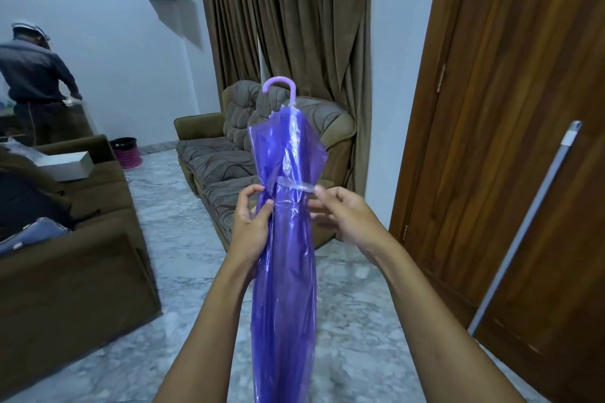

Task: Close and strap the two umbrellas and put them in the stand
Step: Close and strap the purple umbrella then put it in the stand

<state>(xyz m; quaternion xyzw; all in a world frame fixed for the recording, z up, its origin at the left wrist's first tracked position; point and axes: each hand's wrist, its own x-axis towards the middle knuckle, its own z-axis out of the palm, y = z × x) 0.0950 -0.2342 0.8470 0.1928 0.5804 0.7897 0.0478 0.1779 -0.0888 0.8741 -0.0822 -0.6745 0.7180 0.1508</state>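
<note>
Now, seen from my head, the closed purple umbrella [284,239] stands upright between my two hands, its hooked handle [281,85] at the far end. My left hand [250,222] grips the folded canopy on its left side, fingers curled round the plastic. My right hand [343,213], just right of the umbrella, pinches the free end of the clear strap [294,186], which crosses the canopy just above both hands. A patterned sofa [229,157] sits beyond.

Umbrella [288,239] between both hands.
</note>
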